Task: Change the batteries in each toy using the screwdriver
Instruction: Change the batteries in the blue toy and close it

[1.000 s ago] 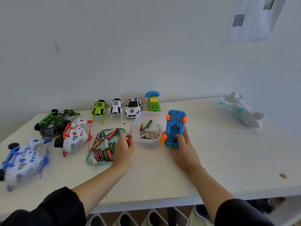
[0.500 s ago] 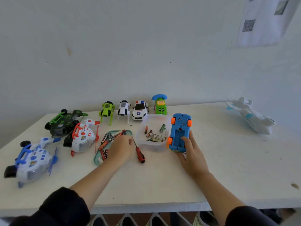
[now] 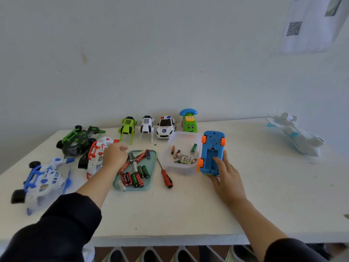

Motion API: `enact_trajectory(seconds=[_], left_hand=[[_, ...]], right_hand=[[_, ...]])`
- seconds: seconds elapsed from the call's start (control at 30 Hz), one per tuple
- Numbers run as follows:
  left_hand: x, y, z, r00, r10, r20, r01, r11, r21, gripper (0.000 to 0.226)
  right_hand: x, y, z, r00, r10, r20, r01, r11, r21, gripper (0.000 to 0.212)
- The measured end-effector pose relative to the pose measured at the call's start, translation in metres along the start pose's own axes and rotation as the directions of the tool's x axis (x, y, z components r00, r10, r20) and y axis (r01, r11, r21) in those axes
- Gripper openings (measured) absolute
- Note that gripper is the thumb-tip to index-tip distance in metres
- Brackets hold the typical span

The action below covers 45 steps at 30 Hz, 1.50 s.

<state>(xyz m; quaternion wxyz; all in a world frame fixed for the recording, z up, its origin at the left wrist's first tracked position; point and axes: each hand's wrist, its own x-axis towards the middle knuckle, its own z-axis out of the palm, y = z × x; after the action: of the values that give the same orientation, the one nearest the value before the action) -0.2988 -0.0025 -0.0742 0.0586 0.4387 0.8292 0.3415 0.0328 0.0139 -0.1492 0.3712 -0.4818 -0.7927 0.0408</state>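
Observation:
A blue toy car (image 3: 212, 148) with orange wheels lies upside down on the white table, its empty battery bay facing up. My right hand (image 3: 227, 176) grips its near end, thumb on the bay. The red-handled screwdriver (image 3: 165, 175) lies loose on the table between the teal tray (image 3: 154, 167) of several batteries and the clear tub (image 3: 170, 146) holding more batteries. My left hand (image 3: 115, 155) hovers over the tray's far left corner, fingers curled down onto the batteries (image 3: 138, 173); whether it holds one is hidden.
Toys line the back: green robot dog (image 3: 127, 127), white robot dog (image 3: 147, 125), police car (image 3: 165, 127), green phone toy (image 3: 188, 121). Left are a green-black racer (image 3: 79, 138), a red-white toy (image 3: 94, 157), a blue-white toy (image 3: 41, 182). A white plane (image 3: 296, 135) sits far right.
My left hand let go of the screwdriver, which now lies on the table, and moved left over the battery tray. The right hand stays on the blue car.

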Motion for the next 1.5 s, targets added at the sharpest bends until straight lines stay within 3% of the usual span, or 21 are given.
enact_trajectory(seconds=[0.1,0.17,0.23,0.43,0.6,0.87,1.03,1.1,1.2,1.27,1.5], left_hand=[[0.004,0.002,0.003,0.987,-0.022,0.16,-0.001,0.99,0.14,0.019],[0.0,0.005,0.008,0.958,-0.068,0.278,-0.003,0.969,0.248,0.02],[-0.005,0.005,0.016,0.947,-0.071,0.312,-0.038,0.943,0.332,0.023],[-0.004,0.007,0.02,0.985,-0.025,0.171,-0.023,0.962,0.272,0.021],[-0.013,0.005,0.03,0.961,-0.039,0.273,-0.084,0.901,0.425,0.022],[-0.033,0.01,0.048,0.991,0.118,0.064,-0.134,0.919,0.37,0.03],[-0.026,0.006,0.028,0.994,0.038,0.104,-0.078,0.906,0.415,0.02],[-0.011,0.004,0.0,0.974,-0.078,0.211,-0.026,0.893,0.45,0.017],[-0.01,0.01,-0.032,0.816,-0.351,0.458,0.109,0.873,0.475,0.024],[-0.012,0.001,-0.025,0.754,-0.381,0.535,0.149,0.893,0.425,0.019],[-0.007,-0.012,0.003,0.867,-0.284,0.409,0.189,0.947,0.259,0.014]], right_hand=[[0.001,-0.002,0.0,0.997,0.067,0.044,-0.068,0.997,0.031,0.049],[0.0,-0.003,-0.002,0.984,0.142,0.11,-0.149,0.988,0.052,0.051],[0.0,-0.004,-0.004,0.974,0.18,0.14,-0.192,0.979,0.073,0.058],[0.0,-0.005,-0.005,0.968,0.203,0.15,-0.226,0.962,0.153,0.069],[-0.001,-0.006,-0.007,0.972,0.192,0.138,-0.213,0.964,0.162,0.068],[-0.001,-0.005,-0.008,0.967,0.194,0.167,-0.221,0.962,0.16,0.069],[0.001,-0.003,-0.006,0.961,0.212,0.18,-0.24,0.959,0.151,0.069],[0.002,-0.003,-0.005,0.96,0.209,0.185,-0.237,0.961,0.145,0.069],[0.002,-0.004,-0.004,0.958,0.218,0.188,-0.245,0.96,0.135,0.069],[0.002,-0.005,-0.005,0.955,0.225,0.192,-0.249,0.962,0.11,0.069],[0.001,-0.009,-0.009,0.945,0.249,0.213,-0.269,0.96,0.074,0.069]])
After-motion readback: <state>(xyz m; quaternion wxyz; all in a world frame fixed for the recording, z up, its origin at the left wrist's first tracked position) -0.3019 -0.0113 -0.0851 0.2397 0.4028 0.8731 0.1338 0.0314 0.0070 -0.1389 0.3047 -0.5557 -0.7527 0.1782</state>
